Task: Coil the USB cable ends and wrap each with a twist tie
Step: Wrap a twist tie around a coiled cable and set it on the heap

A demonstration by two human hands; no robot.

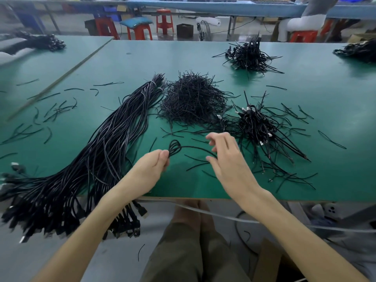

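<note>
My left hand [151,166] pinches a small coil of black USB cable [175,149] just above the green table [305,123]. From the coil, the cable arcs right toward my right hand [224,154], whose fingers are spread and loosely bent around the strand; whether they grip it is unclear. A mound of black twist ties [193,98] lies behind the hands. Right of my right hand sits a pile of coiled, tied cables [258,127].
A long bundle of straight black cables [105,151] runs from mid-table over the front edge at the left. Another pile of coiled cables [249,54] lies far right. Loose ties are scattered about. Red stools [164,21] stand beyond the table.
</note>
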